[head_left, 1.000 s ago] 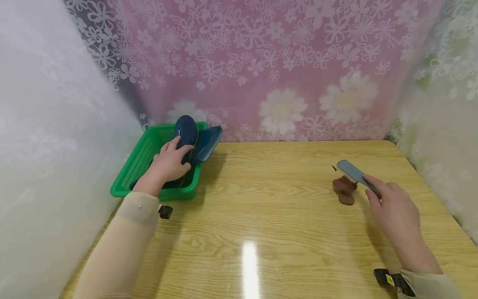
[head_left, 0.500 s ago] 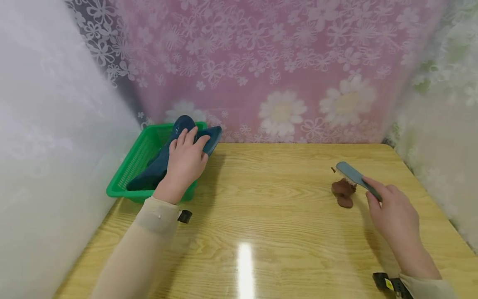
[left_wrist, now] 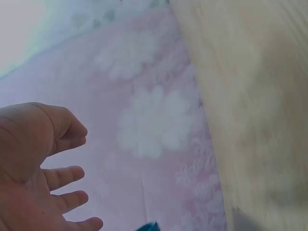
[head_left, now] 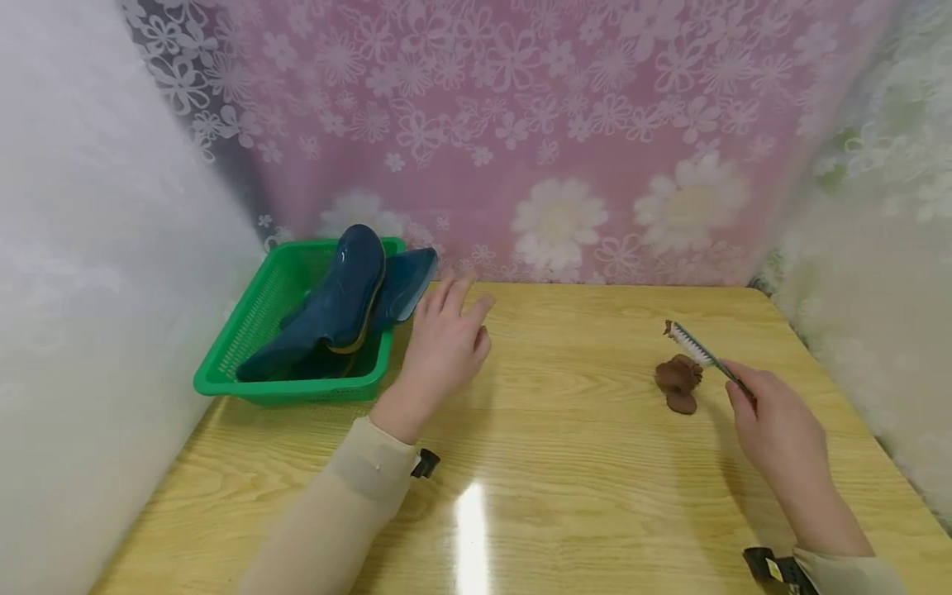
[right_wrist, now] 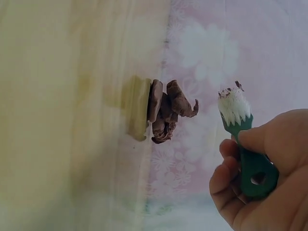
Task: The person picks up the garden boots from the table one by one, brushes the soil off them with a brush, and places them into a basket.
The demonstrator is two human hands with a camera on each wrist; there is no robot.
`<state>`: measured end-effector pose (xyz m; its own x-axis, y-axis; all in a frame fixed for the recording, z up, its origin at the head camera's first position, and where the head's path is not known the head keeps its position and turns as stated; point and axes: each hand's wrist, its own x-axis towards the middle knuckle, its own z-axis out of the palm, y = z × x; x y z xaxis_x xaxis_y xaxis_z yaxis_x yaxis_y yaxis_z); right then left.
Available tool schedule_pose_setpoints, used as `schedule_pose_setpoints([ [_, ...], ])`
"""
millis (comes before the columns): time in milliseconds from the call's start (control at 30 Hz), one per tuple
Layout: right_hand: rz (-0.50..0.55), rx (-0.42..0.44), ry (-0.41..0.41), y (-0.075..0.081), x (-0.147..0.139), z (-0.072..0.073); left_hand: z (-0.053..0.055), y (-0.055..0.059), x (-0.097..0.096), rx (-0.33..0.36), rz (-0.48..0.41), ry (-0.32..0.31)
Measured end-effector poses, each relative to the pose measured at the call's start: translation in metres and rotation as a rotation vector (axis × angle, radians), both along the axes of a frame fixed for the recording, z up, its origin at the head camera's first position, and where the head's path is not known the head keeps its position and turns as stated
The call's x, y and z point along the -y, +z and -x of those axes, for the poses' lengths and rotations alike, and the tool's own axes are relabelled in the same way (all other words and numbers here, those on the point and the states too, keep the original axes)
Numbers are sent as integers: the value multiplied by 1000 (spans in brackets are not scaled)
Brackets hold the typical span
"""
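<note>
My right hand (head_left: 781, 438) grips a small green brush (right_wrist: 248, 154) by its handle. Its white bristles (right_wrist: 234, 106) face sideways and carry brown bits at the tip. Just left of the brush, a lump of brown clay-like material (head_left: 678, 384) sits on the table in several pieces. My left hand (head_left: 446, 339) hovers over the table right of the green basket (head_left: 290, 390), fingers spread and holding nothing. In the basket lies a dark blue rubber boot (head_left: 342, 289), sole to the right. A second blue boot-like piece (head_left: 407, 285) sticks out past the basket's right rim.
The wood-grain table (head_left: 565, 463) carries a bright light reflection near its front. A pink flowered curtain (head_left: 476, 165) hangs along the back edge. Pale sheets (head_left: 82, 248) stand at the left and right sides.
My left hand has left the boot in the basket and moved right, over the table. My right hand has turned the brush, lifting its bristles off the brown lump.
</note>
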<state>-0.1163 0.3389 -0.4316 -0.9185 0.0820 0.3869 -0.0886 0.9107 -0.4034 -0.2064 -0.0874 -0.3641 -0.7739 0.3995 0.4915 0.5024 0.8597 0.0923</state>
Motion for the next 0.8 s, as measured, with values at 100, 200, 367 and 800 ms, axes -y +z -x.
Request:
schedule_pose_setpoints([
  [100,50,75,13,-4,-6,-1,-5,-8,-12,3,28,-32],
  [200,102,153,3,-6,-14,-2,-8,-16,-22,6,66,-41],
  [367,178,246,-18,-6,-24,-6,-14,-30,-31,24,112,-31],
  [800,196,386,-43,3,-50,-2,-25,-56,-41,105,195,-54],
])
